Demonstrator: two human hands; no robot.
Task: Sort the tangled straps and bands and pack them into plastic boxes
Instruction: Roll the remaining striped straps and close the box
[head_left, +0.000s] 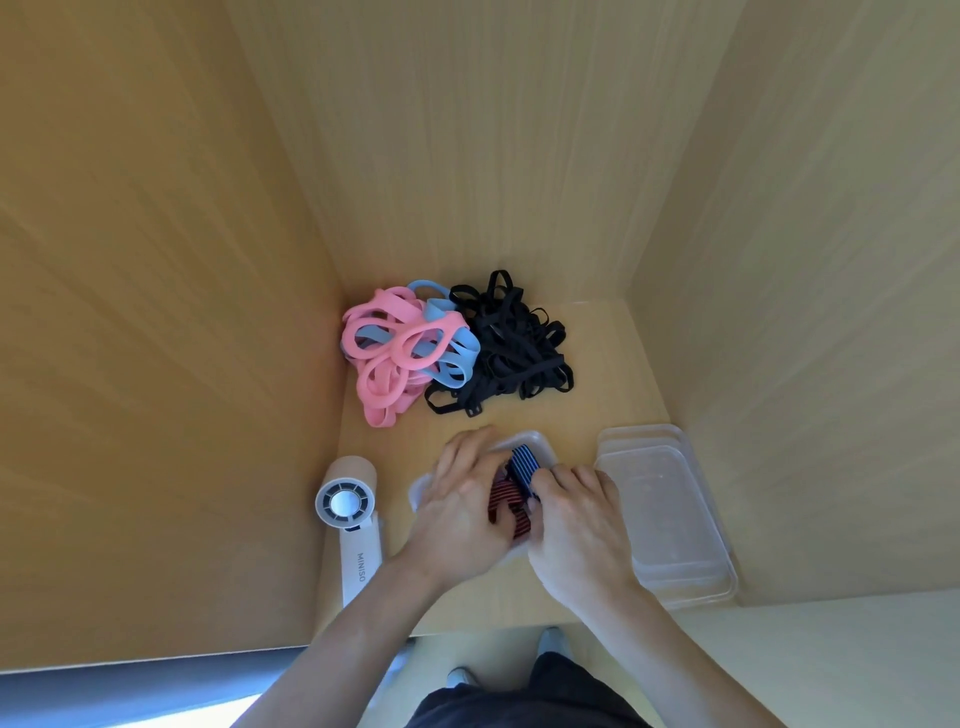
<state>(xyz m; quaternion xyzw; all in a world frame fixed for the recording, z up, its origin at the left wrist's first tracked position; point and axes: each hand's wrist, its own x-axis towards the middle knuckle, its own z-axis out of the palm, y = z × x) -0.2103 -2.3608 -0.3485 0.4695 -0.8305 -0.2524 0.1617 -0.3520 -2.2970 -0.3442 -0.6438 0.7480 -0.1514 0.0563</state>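
A: Head view first. Where are the grips?

B: Both are over the clear box (543, 441) at the near middle of the surface (602, 374). The left grip (462, 499) lies across the box's left side, with its fingers curled down on the red bands (505, 500) inside. The right grip (576, 519) pinches the near end of a blue band (523, 464). That band is striped and stands up out of the box, touching the red ones.

A: And the rest of the tangle?

B: It sits at the back of the surface against the left wall. The pink bands (387, 358) are on the left, with the pale blue bands (448, 332) woven through them. The black straps (514, 348) are heaped just beside them on the right. All of it is well apart from the box.

A: Anything else?

B: The spare boxes (670, 514) are stacked just right of the right grip. A white fan (347, 512) lies left of the box, near the left wrist.
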